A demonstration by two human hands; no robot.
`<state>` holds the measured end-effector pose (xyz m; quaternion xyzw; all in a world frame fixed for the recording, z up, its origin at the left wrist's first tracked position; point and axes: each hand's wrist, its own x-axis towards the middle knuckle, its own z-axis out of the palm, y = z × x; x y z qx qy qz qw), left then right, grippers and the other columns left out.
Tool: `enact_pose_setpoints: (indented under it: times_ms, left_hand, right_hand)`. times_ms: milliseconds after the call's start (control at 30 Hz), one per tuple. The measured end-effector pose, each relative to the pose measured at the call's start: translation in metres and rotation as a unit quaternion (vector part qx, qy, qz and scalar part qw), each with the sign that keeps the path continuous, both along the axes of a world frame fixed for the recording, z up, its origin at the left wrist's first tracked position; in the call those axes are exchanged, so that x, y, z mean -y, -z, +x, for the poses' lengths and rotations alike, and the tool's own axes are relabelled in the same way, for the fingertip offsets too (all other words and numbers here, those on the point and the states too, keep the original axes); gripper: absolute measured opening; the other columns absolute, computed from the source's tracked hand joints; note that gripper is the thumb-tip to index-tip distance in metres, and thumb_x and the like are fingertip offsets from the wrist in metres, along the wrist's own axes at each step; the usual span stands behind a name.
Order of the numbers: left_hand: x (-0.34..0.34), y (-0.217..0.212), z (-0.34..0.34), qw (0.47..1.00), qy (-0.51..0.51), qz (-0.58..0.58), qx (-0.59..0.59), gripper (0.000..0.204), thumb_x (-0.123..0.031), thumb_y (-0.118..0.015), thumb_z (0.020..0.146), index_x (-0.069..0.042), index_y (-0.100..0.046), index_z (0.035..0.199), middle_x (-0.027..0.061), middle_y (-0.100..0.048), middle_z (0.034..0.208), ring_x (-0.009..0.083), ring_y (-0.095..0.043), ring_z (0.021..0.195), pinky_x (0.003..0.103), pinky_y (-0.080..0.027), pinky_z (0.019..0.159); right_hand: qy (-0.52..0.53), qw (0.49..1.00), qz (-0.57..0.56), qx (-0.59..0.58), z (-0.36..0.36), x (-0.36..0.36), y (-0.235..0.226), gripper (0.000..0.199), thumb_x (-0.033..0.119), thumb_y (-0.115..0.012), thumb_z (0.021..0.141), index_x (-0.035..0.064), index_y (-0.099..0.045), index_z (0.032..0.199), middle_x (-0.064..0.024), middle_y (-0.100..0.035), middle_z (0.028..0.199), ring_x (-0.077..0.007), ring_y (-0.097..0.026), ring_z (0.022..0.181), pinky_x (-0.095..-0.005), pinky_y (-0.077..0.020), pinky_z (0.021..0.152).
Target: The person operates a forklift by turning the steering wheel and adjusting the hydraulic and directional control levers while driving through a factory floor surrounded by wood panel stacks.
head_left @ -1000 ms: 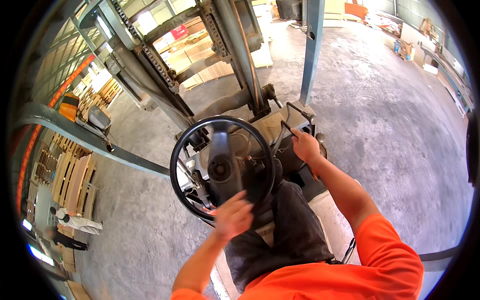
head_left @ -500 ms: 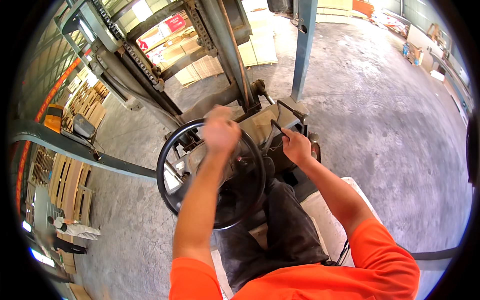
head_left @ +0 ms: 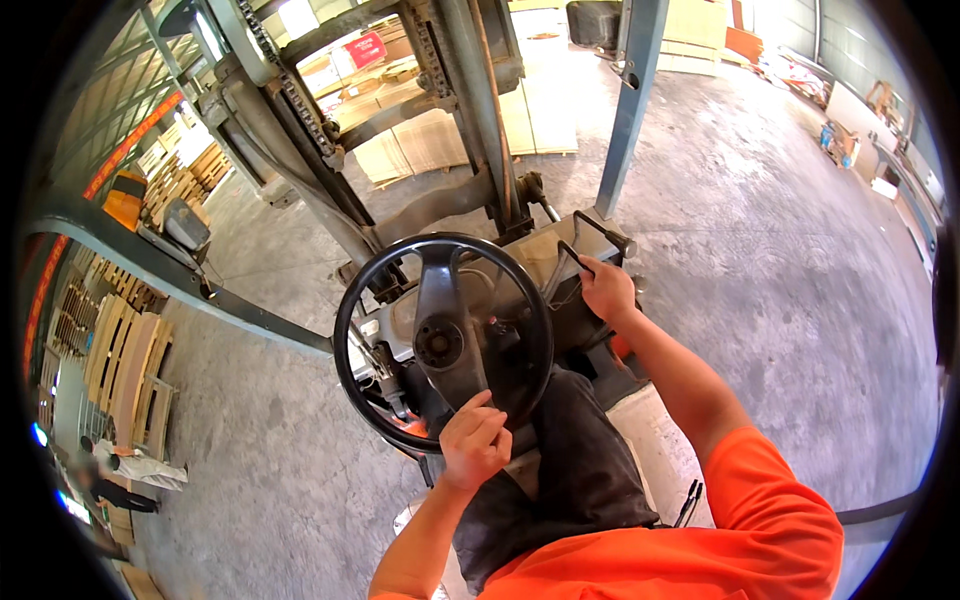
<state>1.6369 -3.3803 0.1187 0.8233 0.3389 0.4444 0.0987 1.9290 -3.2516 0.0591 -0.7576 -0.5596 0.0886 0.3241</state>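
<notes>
I sit at the controls of a forklift. My left hand [head_left: 474, 442] is closed at the near edge of the black steering wheel [head_left: 440, 345], its fingers curled over the rim. The wheel's spokes and round hub show plainly beyond that hand. To the right of the wheel, my right hand [head_left: 606, 292] wraps round the end of a bent black control lever [head_left: 571, 252]. Another dark lever [head_left: 600, 228] stands just beyond it. My fingertips hide part of the gripped lever.
The forklift mast [head_left: 470, 110] with chains rises ahead, stacked boards [head_left: 430, 145] behind it. Blue-grey posts [head_left: 632, 110] frame both sides. Wooden pallets [head_left: 125, 350] and two people [head_left: 140, 470] are at the left. Concrete floor [head_left: 760, 300] spreads to the right, with clutter along the far wall.
My left hand has come from the wheel's far side to its near edge, and the wheel has turned. My right hand stays on the lever. The surroundings have shifted slightly in view.
</notes>
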Motion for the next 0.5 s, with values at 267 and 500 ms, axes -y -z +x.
enact_pose_setpoints:
  times_ms: [267, 500]
  left_hand:
    - [-0.063, 0.014, -0.007, 0.998, 0.021, 0.045, -0.047, 0.017, -0.002, -0.066, 0.062, -0.005, -0.067, 0.078, 0.0069, -0.063, 0.077, 0.0292, -0.068, 0.086, 0.038, -0.056, 0.079]
    - [-0.119, 0.001, -0.081, 0.989, -0.017, 0.121, -0.084, 0.011, 0.001, -0.06, 0.061, -0.003, -0.062, 0.071, 0.008, -0.062, 0.074, 0.0319, -0.067, 0.081, 0.043, -0.057, 0.08]
  right_hand:
    - [-0.007, 1.0, 0.004, -0.019, 0.003, -0.051, 0.017, 0.03, 0.024, -0.057, 0.087, 0.0145, -0.068, 0.114, -0.0159, -0.069, 0.096, -0.034, -0.065, 0.09, -0.0445, -0.0506, 0.08]
    - [0.001, 1.0, 0.01, -0.019, 0.005, -0.086, 0.029, 0.029, 0.023, -0.057, 0.087, 0.0146, -0.068, 0.113, -0.0163, -0.069, 0.094, -0.0348, -0.065, 0.089, -0.0445, -0.0507, 0.079]
